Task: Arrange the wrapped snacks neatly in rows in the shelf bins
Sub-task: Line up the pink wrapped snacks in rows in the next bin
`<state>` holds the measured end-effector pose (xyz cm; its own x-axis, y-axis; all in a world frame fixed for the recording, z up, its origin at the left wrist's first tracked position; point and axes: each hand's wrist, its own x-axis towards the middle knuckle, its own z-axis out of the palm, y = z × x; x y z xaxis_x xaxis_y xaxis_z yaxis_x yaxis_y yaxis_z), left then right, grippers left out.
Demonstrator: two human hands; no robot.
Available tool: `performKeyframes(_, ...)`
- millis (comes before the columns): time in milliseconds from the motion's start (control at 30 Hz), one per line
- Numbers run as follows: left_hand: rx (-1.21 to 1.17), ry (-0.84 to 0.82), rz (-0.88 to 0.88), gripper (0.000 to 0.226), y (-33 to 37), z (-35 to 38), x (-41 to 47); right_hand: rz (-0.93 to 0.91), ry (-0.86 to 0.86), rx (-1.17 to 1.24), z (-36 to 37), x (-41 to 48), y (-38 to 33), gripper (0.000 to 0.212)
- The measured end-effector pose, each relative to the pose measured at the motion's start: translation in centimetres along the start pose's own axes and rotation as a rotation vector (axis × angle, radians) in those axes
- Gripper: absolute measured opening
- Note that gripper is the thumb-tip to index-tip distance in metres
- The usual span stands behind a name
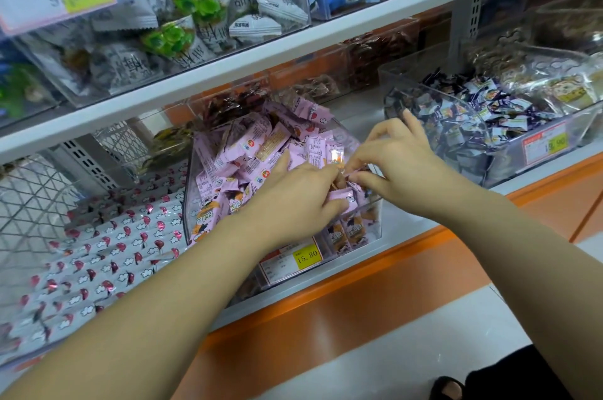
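Shop aisle here, white metal shelves [326, 37] with orange trim, all stacked with see-through plastic bins. The middle clear plastic bin [370, 230] on the lower shelf is stuffed with small pink wrapped snacks [248, 151], mostly in a loose heap, though a few stand upright in a row against the front wall. Both hands are at the front right corner of that bin. The left hand [300, 194] has its grip curled round a pink packet or two, and the right hand [401, 167] has its grip pinched together, thumb and forefinger, on another pink one just beside it, other fingers lifted. A yellow price tag [306, 257] reading 15.80 sits on the bin front. White stick packs with red print [107, 246] lie lined up in the bin on the left, and dark blue candies [456, 119] are piled in the one on the right
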<state>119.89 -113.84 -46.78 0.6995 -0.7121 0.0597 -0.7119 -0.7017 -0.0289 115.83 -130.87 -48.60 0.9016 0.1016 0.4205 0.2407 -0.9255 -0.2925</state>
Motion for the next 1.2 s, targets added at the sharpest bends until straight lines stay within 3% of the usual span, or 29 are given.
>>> performKeyframes(133, -0.099, 0.106, -0.033, 0.036, 0.6, -0.4, 0.6, -0.026, 0.064, 0.016, 0.1, -1.0, 0.3, 0.021)
performKeyframes(333, -0.324, 0.091, -0.013, 0.040, 1.2, -0.3, 1.8, 0.022, 0.155, 0.293, 0.1, -2.1, 1.3, 0.028)
performKeyframes(533, -0.265, 0.089, 0.017, 0.046, 1.7, 0.6, 2.0, 0.077, 0.077, 0.410, 0.0, -2.2, 1.5, 0.024)
performKeyframes(767, -0.189, 0.192, -0.039, 0.034, 2.0, 2.5, 1.3, 0.070, 0.040, 0.388, 0.1, -2.3, 1.4, 0.012)
performKeyframes(1033, -0.253, -0.048, -0.022, 0.034, 1.1, 0.7, 2.8, 0.091, 0.035, 0.282, 0.7, -1.8, 1.7, 0.013)
performKeyframes(1200, -0.114, -0.159, -0.004, 0.038, 1.4, 0.3, 3.3, 0.161, -0.050, 0.326, 0.5, -2.2, 1.9, 0.017)
